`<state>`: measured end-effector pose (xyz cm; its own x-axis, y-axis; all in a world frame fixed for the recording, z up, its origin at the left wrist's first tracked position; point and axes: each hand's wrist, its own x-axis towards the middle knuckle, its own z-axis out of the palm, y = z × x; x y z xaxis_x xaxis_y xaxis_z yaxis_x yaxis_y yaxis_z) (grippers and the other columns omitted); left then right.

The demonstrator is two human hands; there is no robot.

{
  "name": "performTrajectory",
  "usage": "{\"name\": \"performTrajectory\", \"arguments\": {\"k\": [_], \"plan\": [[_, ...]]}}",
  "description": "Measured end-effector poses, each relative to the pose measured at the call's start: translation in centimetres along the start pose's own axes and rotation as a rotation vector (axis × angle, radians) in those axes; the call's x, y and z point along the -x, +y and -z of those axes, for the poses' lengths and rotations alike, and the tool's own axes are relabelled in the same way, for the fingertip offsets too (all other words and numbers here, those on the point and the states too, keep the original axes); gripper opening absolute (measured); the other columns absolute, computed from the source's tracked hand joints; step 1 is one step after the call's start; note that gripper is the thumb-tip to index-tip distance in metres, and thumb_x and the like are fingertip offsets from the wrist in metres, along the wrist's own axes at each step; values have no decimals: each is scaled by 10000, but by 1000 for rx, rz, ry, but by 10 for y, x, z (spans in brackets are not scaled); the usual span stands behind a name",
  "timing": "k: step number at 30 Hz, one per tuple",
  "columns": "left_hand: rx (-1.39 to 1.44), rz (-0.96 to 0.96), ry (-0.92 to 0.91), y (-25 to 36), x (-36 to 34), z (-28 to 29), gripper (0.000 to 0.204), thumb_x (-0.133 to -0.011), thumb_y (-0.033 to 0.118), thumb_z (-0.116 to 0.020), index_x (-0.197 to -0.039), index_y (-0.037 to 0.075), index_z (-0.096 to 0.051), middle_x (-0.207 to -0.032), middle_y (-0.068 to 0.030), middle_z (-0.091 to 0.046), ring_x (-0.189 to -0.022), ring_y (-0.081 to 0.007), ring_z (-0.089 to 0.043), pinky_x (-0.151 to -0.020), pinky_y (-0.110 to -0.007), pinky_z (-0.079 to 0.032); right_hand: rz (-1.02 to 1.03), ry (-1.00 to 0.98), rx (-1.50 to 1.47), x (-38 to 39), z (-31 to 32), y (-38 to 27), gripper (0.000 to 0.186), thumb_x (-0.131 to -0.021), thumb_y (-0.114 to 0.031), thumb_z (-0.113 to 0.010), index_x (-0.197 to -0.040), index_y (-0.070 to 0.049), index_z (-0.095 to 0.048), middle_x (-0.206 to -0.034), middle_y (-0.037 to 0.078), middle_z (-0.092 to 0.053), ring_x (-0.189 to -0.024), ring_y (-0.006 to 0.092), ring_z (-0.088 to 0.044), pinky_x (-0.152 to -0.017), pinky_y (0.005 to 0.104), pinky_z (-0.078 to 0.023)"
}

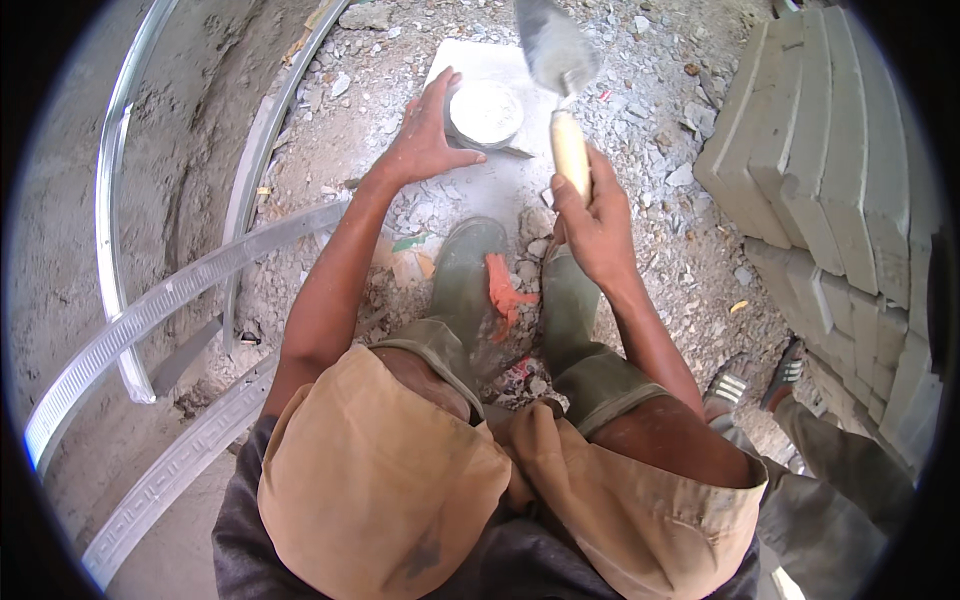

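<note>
My right hand [596,215] is closed round the pale wooden handle of a trowel [560,55], whose grey pointed blade reaches away from me. Left of the trowel, a round mould [465,142] stands on a whitish board [458,58], filled to its top with pale, flat material. My left hand [428,138] is at the mould's left side with thumb and fingers spread apart; whether it touches the wall I cannot tell. The board lies on rubble in front of my green boots [470,265].
Curved metal channels [190,265] lie at the left beside a rough grey wall [60,220]. Stacked grey blocks [815,150] rise at the right. Another person's shoes [728,385] are at the lower right. An orange scrap [505,290] lies between my boots on the gravelly ground [660,260].
</note>
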<state>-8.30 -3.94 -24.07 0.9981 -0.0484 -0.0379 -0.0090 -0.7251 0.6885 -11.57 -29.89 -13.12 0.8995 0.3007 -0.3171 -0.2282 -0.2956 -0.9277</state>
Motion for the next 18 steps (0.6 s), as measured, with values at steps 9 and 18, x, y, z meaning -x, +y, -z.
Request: {"name": "performTrajectory", "arguments": {"k": [9,18], "plan": [[2,152,288,30,6,-53,1206,-568,428,-956,-1465,-3,-275,-1397,-216,-399,-1298,-392,-440,-1104,-494,-378,78,39,74,3,3,31,578,-997,-207,-570,-1492,13,-367,-1008,141,-654,-762,160,-619,-697,311,-519],[-65,67,293,27,14,-55,1145,-683,429,-886,-1493,-33,-221,-1447,-245,-341,-1380,-413,-343,-1169,-522,-258,84,-95,217,-4,-1,29,611,-1006,-219,-555,-1525,1,-319,-1038,199,-664,-793,192,-644,-729,334,-526]]}}
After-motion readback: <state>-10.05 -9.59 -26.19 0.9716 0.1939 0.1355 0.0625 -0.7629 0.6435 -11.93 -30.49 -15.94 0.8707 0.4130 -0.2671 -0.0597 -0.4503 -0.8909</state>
